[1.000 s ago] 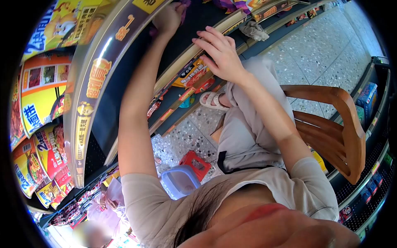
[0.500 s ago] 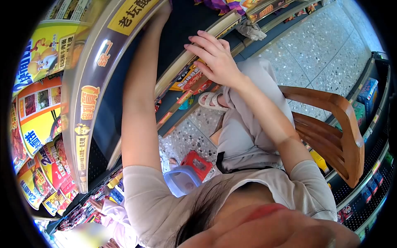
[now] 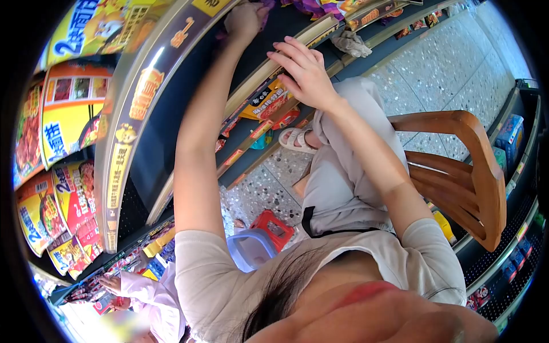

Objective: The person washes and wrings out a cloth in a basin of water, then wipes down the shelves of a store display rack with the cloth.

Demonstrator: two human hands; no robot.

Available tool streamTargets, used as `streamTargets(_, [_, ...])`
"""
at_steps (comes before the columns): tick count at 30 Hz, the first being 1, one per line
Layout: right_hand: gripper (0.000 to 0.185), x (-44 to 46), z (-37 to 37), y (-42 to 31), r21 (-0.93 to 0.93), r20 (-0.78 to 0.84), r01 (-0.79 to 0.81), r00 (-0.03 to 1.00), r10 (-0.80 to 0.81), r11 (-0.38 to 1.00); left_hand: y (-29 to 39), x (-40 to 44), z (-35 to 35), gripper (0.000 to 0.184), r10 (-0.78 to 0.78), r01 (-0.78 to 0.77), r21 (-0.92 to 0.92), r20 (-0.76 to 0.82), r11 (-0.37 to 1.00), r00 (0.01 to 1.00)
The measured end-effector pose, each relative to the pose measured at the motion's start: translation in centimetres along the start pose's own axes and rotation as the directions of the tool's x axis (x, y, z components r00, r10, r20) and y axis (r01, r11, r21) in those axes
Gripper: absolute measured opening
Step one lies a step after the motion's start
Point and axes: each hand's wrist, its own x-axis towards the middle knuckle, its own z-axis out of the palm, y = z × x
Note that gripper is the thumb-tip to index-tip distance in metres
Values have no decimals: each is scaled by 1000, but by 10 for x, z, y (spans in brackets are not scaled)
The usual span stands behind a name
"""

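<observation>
My left hand (image 3: 243, 24) reaches deep into a dark shelf (image 3: 278, 41) at the top, under the curved upper shelf edge. It is closed on a purple cloth (image 3: 263, 12), which shows beside the fingers, partly hidden and blurred. Resting on the pale front rail (image 3: 251, 86) of that same shelf is my right hand (image 3: 303, 71), palm down with fingers spread and holding nothing. A crumpled grey cloth (image 3: 350, 44) lies to the right of it, on the shelving. Purple packages (image 3: 313, 8) sit further along the shelf.
Noodle packets (image 3: 68, 134) fill the left shelves behind a printed strip (image 3: 134, 108). A wooden chair (image 3: 486, 171) stands right. On the floor are a translucent blue tub (image 3: 250, 250) and a red stool (image 3: 274, 228). Another person's pink sleeve (image 3: 151, 291) shows lower left, near their hands.
My left hand slid further in, mostly out of sight, half a second ago, then came back into view with the purple cloth. My right hand stayed on the rail, shifting slightly. The view swung a little.
</observation>
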Motion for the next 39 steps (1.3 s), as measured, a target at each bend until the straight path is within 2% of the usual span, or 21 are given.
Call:
streamTargets(2, [57,-1,1,-1,-11,-6,8,1000,-8,1000,5,-9,-6,29,97,-97,-37,-3,995,995])
streamTargets(5, [57,-1,2,-2,-26,-20,9,1000,-10,1000,21,-31,-21,28,155,-146,-151,51,978,987])
streamTargets(9, [56,-3,3,-4,-23,-19,6,1000,-7,1000,23,-51,-29,24,283,-230,-348,108,909,953])
streamTargets(10, [56,-2,2,-5,-23,-16,8,1000,-8,1000,20,-56,-31,21,361,-293,-400,105,868,927])
streamTargets(14, [55,-3,1,-7,-40,-57,33,998,-35,999,14,-70,-43,23,409,-253,-517,215,818,887])
streamTargets(17, [55,-3,3,-6,-50,-60,29,998,-32,998,8,-75,-46,21,384,-270,-464,171,844,907])
streamTargets(20, [55,-3,4,-5,-62,-47,25,999,-28,998,4,-74,-51,22,281,-219,-323,159,921,946])
streamTargets(24, [55,-2,2,-6,-52,-31,25,999,-26,998,-17,-68,-43,29,20,-14,-110,60,994,998])
streamTargets(28, [55,-1,2,-3,-46,-7,19,1000,-20,999,-33,-48,-41,33,-145,143,38,76,989,986])
streamTargets(31, [55,2,1,-3,-44,8,12,1000,-12,999,-63,-29,-24,37,-240,237,57,59,970,969])
streamTargets(32, [56,1,1,-3,-42,8,12,1000,-11,999,-75,-21,-14,37,-307,297,144,52,944,950])
streamTargets(35, [56,2,2,-2,-35,10,13,1000,-12,999,-94,-9,-4,38,-318,309,197,12,930,948])
streamTargets(39, [57,2,1,-1,-34,22,16,1000,-15,999,-108,-9,-2,38,-254,251,97,22,963,967])
